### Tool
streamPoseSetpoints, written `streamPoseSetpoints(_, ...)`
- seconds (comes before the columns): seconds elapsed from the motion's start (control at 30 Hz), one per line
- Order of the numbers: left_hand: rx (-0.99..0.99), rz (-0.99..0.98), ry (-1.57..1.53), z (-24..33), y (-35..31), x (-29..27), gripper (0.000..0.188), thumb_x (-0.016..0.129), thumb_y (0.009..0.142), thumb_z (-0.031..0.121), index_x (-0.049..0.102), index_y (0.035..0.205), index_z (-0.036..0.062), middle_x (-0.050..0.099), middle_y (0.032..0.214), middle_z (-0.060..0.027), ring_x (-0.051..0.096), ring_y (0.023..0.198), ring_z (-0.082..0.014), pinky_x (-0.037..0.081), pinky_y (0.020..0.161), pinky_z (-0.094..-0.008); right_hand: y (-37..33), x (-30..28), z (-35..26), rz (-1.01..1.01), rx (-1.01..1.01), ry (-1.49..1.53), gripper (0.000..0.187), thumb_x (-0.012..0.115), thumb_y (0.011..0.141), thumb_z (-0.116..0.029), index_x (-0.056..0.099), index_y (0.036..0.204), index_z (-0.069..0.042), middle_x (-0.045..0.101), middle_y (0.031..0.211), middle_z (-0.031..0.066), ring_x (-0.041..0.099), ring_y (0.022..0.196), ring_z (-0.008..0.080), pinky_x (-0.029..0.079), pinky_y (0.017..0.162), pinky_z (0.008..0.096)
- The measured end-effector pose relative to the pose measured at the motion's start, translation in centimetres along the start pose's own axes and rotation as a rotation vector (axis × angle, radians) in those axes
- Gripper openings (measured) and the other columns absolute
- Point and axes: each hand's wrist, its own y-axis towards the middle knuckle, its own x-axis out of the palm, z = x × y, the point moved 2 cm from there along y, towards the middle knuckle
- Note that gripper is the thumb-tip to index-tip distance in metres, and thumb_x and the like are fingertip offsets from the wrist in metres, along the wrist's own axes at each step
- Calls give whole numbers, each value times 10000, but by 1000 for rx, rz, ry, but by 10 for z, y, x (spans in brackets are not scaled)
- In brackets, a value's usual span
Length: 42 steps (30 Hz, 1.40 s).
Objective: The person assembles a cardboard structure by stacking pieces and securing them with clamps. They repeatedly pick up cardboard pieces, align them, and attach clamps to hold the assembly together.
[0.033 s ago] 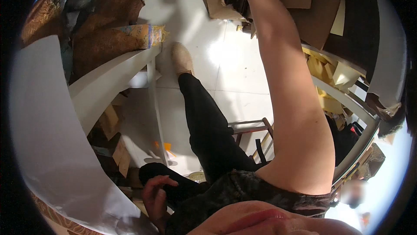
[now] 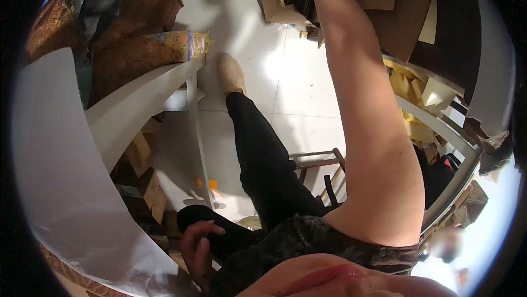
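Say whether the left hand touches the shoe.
Apart. In the head view, floor shows plainly between the left hand and the shoe.

Top (image 2: 313, 239): dark, near black-brown, mottled with cloudy greyish patches
Sleeve edge: ends high on the right arm (image 2: 365, 110); short sleeve or mere armhole, I can't tell from here
Upper arm: bare, one small dark spot (image 2: 400, 153) on it
Left hand (image 2: 198, 248): bare, slim-fingered
Trousers (image 2: 258, 149): plain matte black, fairly slim, long down to the shoe
Shoe (image 2: 230, 74): tan, low, rounded at the toe, its surface faintly textured
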Motion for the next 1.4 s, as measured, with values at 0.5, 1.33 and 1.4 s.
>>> streamPoseSetpoints(0.5,6,57,-8,-11,10,7,418,533,851,298,561,1067,-58,611,907,-150,595,855,-222,447,836,-348,-88,36,-15,-1183,-520,-469,475,572,885,-440,672,974,17,677,965,162,658,764,291,533,668,412)
streamPoseSetpoints(1.33,-52,41,-40,-20,17,7,336,498,874,210,575,1082,-41,637,885,-137,601,871,-209,447,865,-349,-6,-146,-114,-619,-107,-360,319,552,877,-346,692,816,-66,659,859,125,615,803,302,479,763,409)
streamPoseSetpoints(1.4,-39,3,-9,-20,20,2,325,499,876,198,575,1084,-41,638,888,-134,603,865,-211,452,858,-345,-4,-123,-91,11,-348,-598,271,567,855,-307,691,859,-67,656,936,121,604,893,300,466,816,401)
